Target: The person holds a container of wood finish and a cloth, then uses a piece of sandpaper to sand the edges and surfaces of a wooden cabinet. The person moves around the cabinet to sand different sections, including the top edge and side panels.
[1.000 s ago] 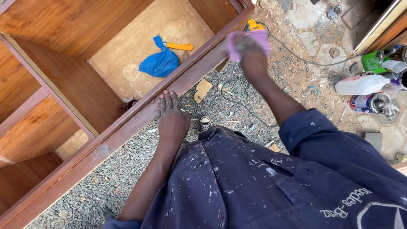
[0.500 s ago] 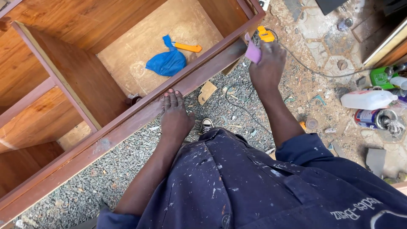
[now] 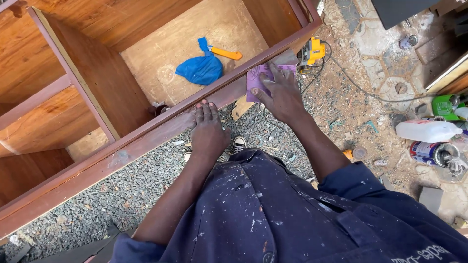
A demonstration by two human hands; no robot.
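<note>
Head view | left hand [image 3: 208, 130] flat, fingers together, on wooden cabinet rail [image 3: 146, 141] | right hand [image 3: 279, 95] spread, pressing purple sandpaper [image 3: 257, 80] against rail

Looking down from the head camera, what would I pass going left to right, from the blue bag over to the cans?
Blue bag → left hand → purple sandpaper sheet under the right hand → yellow power tool → white plastic bottle → cans.

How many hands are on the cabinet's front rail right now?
2. The left hand rests flat on the front rail near its middle; the right hand presses purple sandpaper against it farther right.
</note>
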